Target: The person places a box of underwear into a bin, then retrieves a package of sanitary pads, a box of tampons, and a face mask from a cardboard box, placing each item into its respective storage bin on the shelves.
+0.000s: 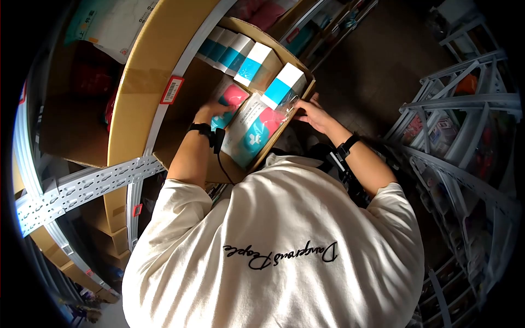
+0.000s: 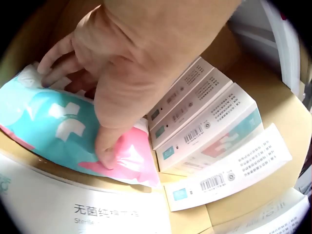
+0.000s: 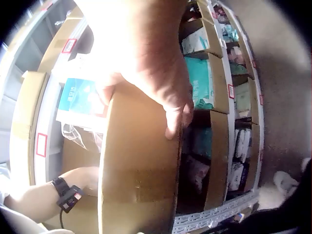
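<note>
Two hands are at work in one open carton, and I take them in turn. My left hand [image 2: 112,73] is down inside it, fingers curled over the top of a soft teal-and-pink packet [image 2: 73,131], with the thumb pressed on its pink corner, so I hold that packet rather than merely touch it. My right hand [image 1: 311,113] is at the far side of the cardboard box [image 3: 141,170], fingers hooked over its outer wall; the right wrist view shows them wrapped on the rim, steadying the box, not holding any product. A second, larger packet [image 1: 252,131] in clear wrap lies just beside the first, between my two hands, leaning toward the right-hand wall. Behind both packets a row of white-and-blue cartons [image 1: 249,63] stands upright along the back of the box, close packed, their barcoded sides showing in the left wrist view. The box itself sits on a shelf [image 1: 93,183] of pale slotted metal, with more stocked racks [image 1: 465,109] off to my right. As I judge it, I am midway through getting the packet out of, or settled into, the box. The next move calls for a firm pinch, since the wrap looks slippery, and for keeping clear of the neighbouring packet and cartons.
</note>
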A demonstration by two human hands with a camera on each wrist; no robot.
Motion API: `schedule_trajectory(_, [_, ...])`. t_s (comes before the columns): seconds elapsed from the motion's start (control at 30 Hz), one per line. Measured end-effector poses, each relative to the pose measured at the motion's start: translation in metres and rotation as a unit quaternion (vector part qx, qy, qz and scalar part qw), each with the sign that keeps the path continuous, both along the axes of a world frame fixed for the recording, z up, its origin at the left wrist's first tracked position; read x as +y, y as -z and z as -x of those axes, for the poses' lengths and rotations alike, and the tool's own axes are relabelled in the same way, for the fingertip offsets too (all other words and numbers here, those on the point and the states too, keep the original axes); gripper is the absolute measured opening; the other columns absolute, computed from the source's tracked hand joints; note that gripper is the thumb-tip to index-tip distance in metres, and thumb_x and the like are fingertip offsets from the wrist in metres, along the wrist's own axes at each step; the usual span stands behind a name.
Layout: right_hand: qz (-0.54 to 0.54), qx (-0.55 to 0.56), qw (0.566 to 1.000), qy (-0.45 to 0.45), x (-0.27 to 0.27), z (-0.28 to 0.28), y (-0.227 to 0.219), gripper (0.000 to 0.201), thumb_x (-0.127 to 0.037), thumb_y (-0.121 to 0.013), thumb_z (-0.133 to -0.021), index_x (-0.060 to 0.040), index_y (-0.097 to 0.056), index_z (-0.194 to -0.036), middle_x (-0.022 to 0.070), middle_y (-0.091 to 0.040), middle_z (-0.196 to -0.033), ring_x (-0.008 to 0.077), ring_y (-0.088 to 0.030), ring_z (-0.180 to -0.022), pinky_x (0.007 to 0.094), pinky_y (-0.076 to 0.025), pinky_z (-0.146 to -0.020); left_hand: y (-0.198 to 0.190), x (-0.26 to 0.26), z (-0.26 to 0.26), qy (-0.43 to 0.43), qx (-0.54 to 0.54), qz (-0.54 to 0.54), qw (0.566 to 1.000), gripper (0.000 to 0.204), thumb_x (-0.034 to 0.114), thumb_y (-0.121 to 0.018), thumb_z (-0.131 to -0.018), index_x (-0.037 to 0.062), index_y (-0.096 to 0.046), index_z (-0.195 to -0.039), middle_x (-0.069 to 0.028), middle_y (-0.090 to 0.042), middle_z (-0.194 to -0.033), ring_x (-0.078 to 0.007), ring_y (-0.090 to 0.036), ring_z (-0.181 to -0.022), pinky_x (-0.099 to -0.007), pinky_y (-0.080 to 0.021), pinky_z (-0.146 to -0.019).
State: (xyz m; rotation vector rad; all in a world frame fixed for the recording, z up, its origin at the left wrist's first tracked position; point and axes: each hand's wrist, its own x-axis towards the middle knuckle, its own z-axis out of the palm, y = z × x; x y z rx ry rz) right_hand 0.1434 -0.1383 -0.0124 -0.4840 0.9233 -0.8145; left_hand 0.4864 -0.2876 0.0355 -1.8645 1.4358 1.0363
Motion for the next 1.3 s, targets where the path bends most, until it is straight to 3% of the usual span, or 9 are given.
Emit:
schedule_trajectory(0.17, [-0.020, -0.007, 1.000, 0.014, 0.001, -0.005, 0.018, 0.041, -0.031, -0.056, -0.094, -0.0127, -0.052, -0.130, 0.0028, -0.054, -0.132, 0.0182, -0.048, -0.126, 0.0419, -0.039, -0.106, 0.007, -0.009, 0.017, -0.096, 0.139, 0.384, 0.908, 0.125, 0.048, -0.088, -0.067, -0.0022, -0.013, -0.154, -0.0287, -0.031, -0.154, -0.0385, -0.034, -0.142, -0.0398, -0.030, -0.117])
schedule_trajectory(0.27, [-0.023, -0.009, 1.000, 0.012, 0.001, -0.005, 0.021, 0.039, -0.031, -0.055, -0.095, -0.0126, -0.052, -0.129, 0.0029, -0.054, -0.132, 0.0175, -0.047, -0.127, 0.0416, -0.038, -0.106, 0.013, -0.039, 0.001, 0.024, 0.101, 0.545, 0.832, 0.122, 0.035, -0.089, -0.069, 0.0008, -0.009, -0.154, -0.0270, -0.022, -0.157, -0.0391, -0.027, -0.144, -0.0434, -0.026, -0.118])
schedule_trajectory(0.4, [-0.025, -0.020, 0.999, 0.007, -0.001, -0.004, 0.010, 0.037, -0.031, -0.056, -0.094, -0.0122, -0.053, -0.126, 0.0023, -0.058, -0.128, 0.0168, -0.050, -0.125, 0.0410, -0.035, -0.108, -0.004, -0.057, 0.005, 0.067, 0.237, 0.584, 0.773, 0.115, 0.030, -0.088, -0.069, 0.0023, -0.016, -0.153, -0.0297, -0.022, -0.155, -0.0447, -0.022, -0.144, -0.0509, -0.024, -0.118])
schedule_trajectory(0.53, [-0.013, -0.003, 1.000, 0.015, -0.001, -0.005, 0.008, 0.040, -0.033, -0.055, -0.095, -0.0105, -0.054, -0.128, 0.0038, -0.060, -0.127, 0.0153, -0.049, -0.127, 0.0419, -0.036, -0.109, -0.008, -0.064, 0.022, 0.151, 0.053, 0.596, 0.787, 0.123, 0.028, -0.093, -0.062, 0.0093, -0.014, -0.155, -0.0271, -0.029, -0.153, -0.0412, -0.030, -0.142, -0.0487, -0.029, -0.115])
schedule_trajectory(0.7, [0.002, 0.018, 0.999, 0.042, -0.009, -0.016, 0.025, 0.097, -0.031, -0.070, -0.087, -0.0005, -0.001, -0.148, 0.0205, -0.015, -0.154, 0.0264, -0.034, -0.140, 0.0447, -0.042, -0.109, -0.006, -0.096, 0.013, 0.183, 0.098, 0.584, 0.785, 0.132, 0.045, -0.090, -0.058, 0.0022, -0.009, -0.154, -0.0327, -0.018, -0.155, -0.0500, -0.016, -0.144, -0.0576, -0.018, -0.118])
schedule_trajectory(0.8, [0.030, 0.019, 0.999, 0.038, -0.014, -0.014, 0.024, 0.111, -0.031, -0.073, -0.084, -0.0030, 0.013, -0.148, 0.0215, -0.018, -0.153, 0.0283, -0.033, -0.141, 0.0457, -0.043, -0.108, -0.023, -0.070, 0.032, 0.155, 0.125, 0.594, 0.780, 0.133, 0.044, -0.090, -0.059, 0.0006, -0.008, -0.153, -0.0313, -0.017, -0.156, -0.0489, -0.014, -0.145, -0.0554, -0.016, -0.119])
schedule_trajectory(1.07, [0.006, 0.050, 0.997, 0.055, -0.017, -0.011, 0.010, 0.099, -0.024, -0.071, -0.090, -0.0092, 0.007, -0.147, 0.0173, -0.030, -0.147, 0.0266, -0.043, -0.136, 0.0464, -0.045, -0.107, -0.081, 0.073, 0.116, 0.273, 0.321, 0.594, 0.685, 0.051, 0.023, -0.070, -0.085, -0.0006, -0.050, -0.126, -0.0236, -0.042, -0.137, -0.0390, -0.042, -0.126, -0.0440, -0.033, -0.107])
schedule_trajectory(1.17, [0.007, 0.054, 0.998, 0.041, -0.018, -0.011, 0.007, 0.102, -0.027, -0.072, -0.089, -0.0089, 0.009, -0.148, 0.0178, -0.032, -0.148, 0.0266, -0.041, -0.138, 0.0461, -0.044, -0.108, -0.089, 0.062, 0.126, 0.412, 0.186, 0.541, 0.709, 0.038, 0.043, -0.059, -0.094, 0.0203, -0.066, -0.124, -0.0160, -0.040, -0.149, -0.0388, -0.039, -0.133, -0.0506, -0.028, -0.109])
schedule_trajectory(1.3, [0.036, 0.066, 0.997, 0.020, -0.021, -0.008, 0.010, 0.095, -0.035, -0.072, -0.088, -0.0074, -0.007, -0.151, 0.0115, -0.030, -0.148, 0.0264, -0.038, -0.140, 0.0460, -0.042, -0.109, -0.083, 0.024, 0.113, 0.318, 0.098, 0.626, 0.706, 0.028, 0.035, -0.062, -0.095, 0.0225, -0.065, -0.120, -0.0141, -0.040, -0.148, -0.0398, -0.037, -0.135, -0.0567, -0.033, -0.106])
